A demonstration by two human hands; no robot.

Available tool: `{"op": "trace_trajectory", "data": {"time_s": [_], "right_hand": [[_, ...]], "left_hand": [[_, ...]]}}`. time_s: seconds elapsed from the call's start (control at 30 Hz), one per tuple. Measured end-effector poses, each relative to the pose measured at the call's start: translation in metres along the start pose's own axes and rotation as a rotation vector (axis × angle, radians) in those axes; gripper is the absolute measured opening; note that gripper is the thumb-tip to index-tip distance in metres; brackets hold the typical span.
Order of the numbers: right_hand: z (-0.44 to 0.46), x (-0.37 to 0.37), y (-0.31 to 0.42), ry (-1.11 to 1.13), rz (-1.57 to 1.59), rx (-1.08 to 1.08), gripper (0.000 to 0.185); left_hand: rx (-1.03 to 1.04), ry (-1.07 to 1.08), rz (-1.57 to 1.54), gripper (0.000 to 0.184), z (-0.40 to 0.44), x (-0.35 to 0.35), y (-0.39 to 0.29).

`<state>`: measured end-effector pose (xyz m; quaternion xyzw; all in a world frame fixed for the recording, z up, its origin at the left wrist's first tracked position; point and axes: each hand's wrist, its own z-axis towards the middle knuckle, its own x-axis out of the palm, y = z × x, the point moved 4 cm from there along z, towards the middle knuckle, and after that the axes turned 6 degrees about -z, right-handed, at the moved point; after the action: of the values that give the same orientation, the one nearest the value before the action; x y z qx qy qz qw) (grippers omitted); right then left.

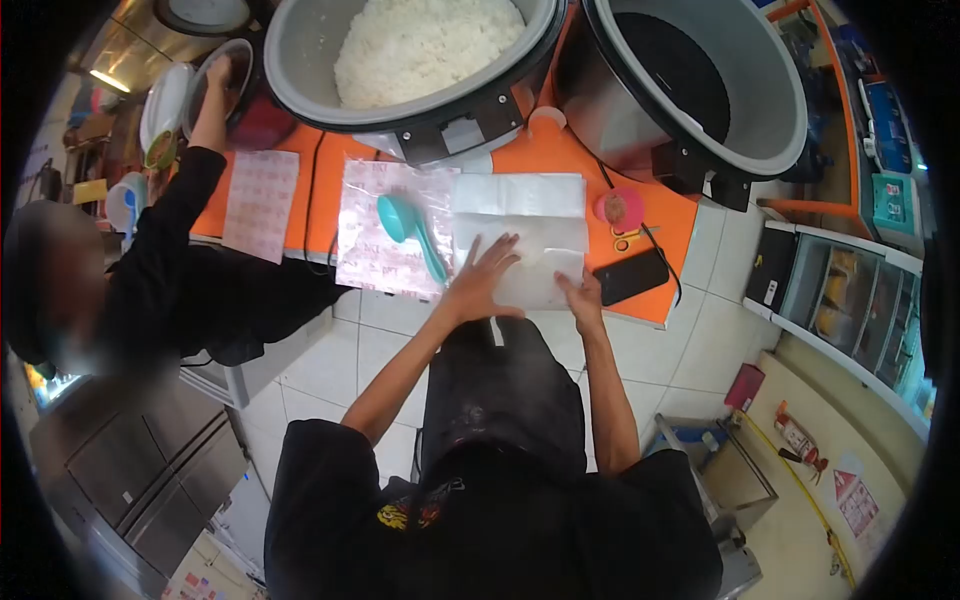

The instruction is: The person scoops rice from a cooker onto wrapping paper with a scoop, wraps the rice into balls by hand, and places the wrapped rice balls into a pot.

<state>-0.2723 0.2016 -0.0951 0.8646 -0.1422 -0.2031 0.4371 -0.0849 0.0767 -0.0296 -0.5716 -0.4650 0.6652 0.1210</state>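
White paper under left hand, pink-printed sheet beside, lettering unclear

Bright light lay over the table, with glare on the plastic sheet and sheen on the white paper. The streak at upper left was perhaps a lamp. Fisheye distortion bent the edges; the co-worker's head was blurred.

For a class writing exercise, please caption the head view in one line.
Left hand spread on a white sheet, right hand at its edge, teal scoop alongside, pot of rice beyond.
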Motion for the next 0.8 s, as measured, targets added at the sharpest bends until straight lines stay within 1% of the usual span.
{"op": "trace_trajectory", "data": {"time_s": [0.03, 0.07, 0.13, 0.17, 0.2, 0.23, 0.3, 0.33, 0.4, 0.43, 0.5, 0.53, 0.6, 0.63, 0.67, 0.73, 0.77, 0.8], "right_hand": [[-0.007, -0.003, 0.005, -0.063, 0.168, 0.142, 0.033], [-0.017, -0.002, 0.010, -0.131, 0.341, 0.282, 0.032], [-0.028, -0.004, 0.060, -0.344, 0.018, -0.042, 0.030], [-0.031, -0.004, 0.077, -0.439, -0.148, -0.212, 0.030], [-0.028, 0.001, 0.082, -0.466, -0.242, -0.539, 0.039], [-0.019, 0.009, 0.109, -0.325, -0.512, -0.703, 0.044], [-0.005, 0.025, 0.148, -0.011, -1.044, -0.999, 0.055], [0.005, 0.024, 0.140, 0.027, -1.044, -0.831, 0.059], [0.029, 0.024, 0.121, 0.088, -1.028, -0.510, 0.066], [0.028, 0.034, 0.134, 0.052, -1.056, -0.669, 0.066], [0.006, 0.054, 0.149, -0.014, -1.105, -0.957, 0.066], [0.018, 0.053, 0.130, 0.009, -1.143, -0.883, 0.062], [0.053, 0.026, 0.102, 0.022, -1.239, -0.495, 0.058], [0.059, 0.016, 0.101, 0.038, -1.269, -0.296, 0.056], [0.058, 0.002, 0.104, -0.041, -1.039, -0.214, 0.050], [0.040, 0.023, 0.112, -0.168, -1.069, -0.545, 0.049], [0.029, 0.036, 0.118, -0.241, -1.086, -0.713, 0.049], [0.016, 0.052, 0.133, -0.209, -1.094, -0.889, 0.045]], "left_hand": [[-0.010, 0.029, 0.012, 0.081, 0.000, -0.003, -0.005], [-0.024, 0.049, 0.055, 0.069, -0.001, -0.002, -0.007], [-0.045, 0.078, 0.151, 0.047, 0.003, 0.000, -0.007], [-0.006, 0.002, 0.201, 0.038, 0.004, 0.006, -0.001], [0.031, -0.077, 0.252, 0.029, 0.006, 0.018, 0.012], [0.066, -0.156, 0.304, 0.021, 0.012, 0.018, 0.014], [-0.070, -0.086, 0.144, 0.015, 0.032, 0.012, 0.024], [-0.136, -0.052, 0.066, 0.013, 0.042, 0.007, 0.027], [-0.191, -0.006, 0.113, 0.014, 0.059, 0.001, 0.034], [-0.218, 0.012, 0.137, 0.014, 0.070, -0.001, 0.040], [-0.177, -0.030, 0.033, 0.016, 0.078, -0.006, 0.047], [-0.155, -0.051, -0.019, 0.017, 0.080, -0.007, 0.049], [-0.190, -0.098, -0.119, 0.019, 0.083, -0.012, 0.058], [-0.218, -0.116, -0.168, 0.021, 0.079, -0.013, 0.063], [-0.240, -0.130, -0.226, 0.022, 0.073, -0.012, 0.066], [-0.253, -0.144, -0.337, 0.024, 0.075, -0.013, 0.072], [-0.225, -0.129, -0.356, 0.024, 0.077, -0.011, 0.075], [-0.200, -0.120, -0.378, 0.024, 0.076, -0.006, 0.081]]}}
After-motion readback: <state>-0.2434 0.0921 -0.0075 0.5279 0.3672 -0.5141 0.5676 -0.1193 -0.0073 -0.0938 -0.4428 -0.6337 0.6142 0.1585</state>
